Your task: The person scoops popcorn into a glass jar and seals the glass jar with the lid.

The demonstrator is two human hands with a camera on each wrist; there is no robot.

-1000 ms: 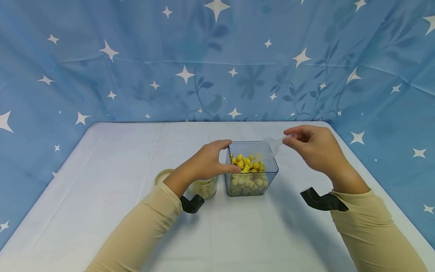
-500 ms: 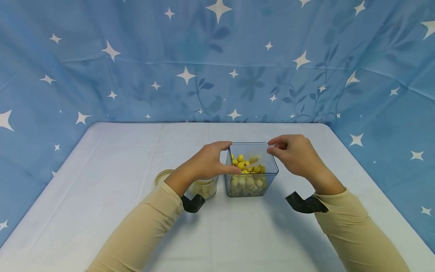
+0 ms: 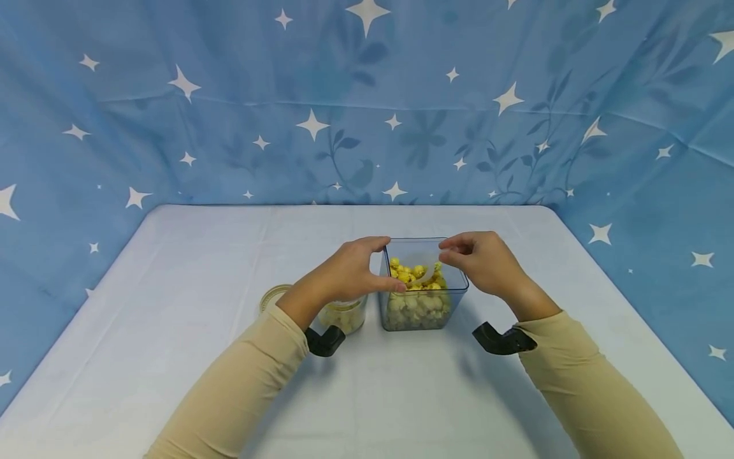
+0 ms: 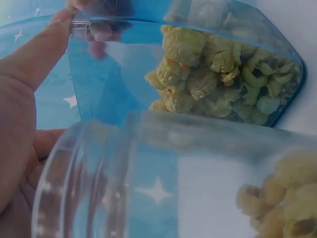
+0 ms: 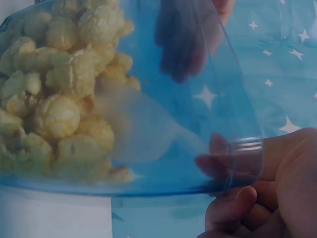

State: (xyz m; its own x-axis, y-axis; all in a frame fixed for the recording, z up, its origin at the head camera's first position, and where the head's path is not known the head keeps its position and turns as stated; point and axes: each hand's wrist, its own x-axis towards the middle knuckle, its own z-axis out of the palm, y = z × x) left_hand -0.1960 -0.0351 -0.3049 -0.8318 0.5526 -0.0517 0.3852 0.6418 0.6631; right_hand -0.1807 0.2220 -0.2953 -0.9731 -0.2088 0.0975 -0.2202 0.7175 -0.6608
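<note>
A clear square container (image 3: 414, 247) stands on the table, partly filled with yellow popcorn (image 3: 404, 273). My left hand (image 3: 357, 271) grips its rim, thumb on the near edge and fingers at the far left corner. With fingertips over the container's right side, my right hand (image 3: 484, 261) pinches the handle of a translucent plastic scoop (image 3: 425, 276). Through the container wall in the right wrist view, the bowl of the scoop (image 5: 143, 126) shows against the popcorn. A clear glass jar (image 3: 348, 317) with some popcorn in it stands left of the container, partly hidden under my left hand.
A gold-rimmed round lid (image 3: 273, 295) lies left of the jar, partly covered by my left wrist. The white-covered table (image 3: 189, 287) backs onto a blue curtain (image 3: 344, 83) with white stars.
My right hand has moved left and slightly down, bringing the scoop from above the container's right edge down into the popcorn. My left hand stays on the rim.
</note>
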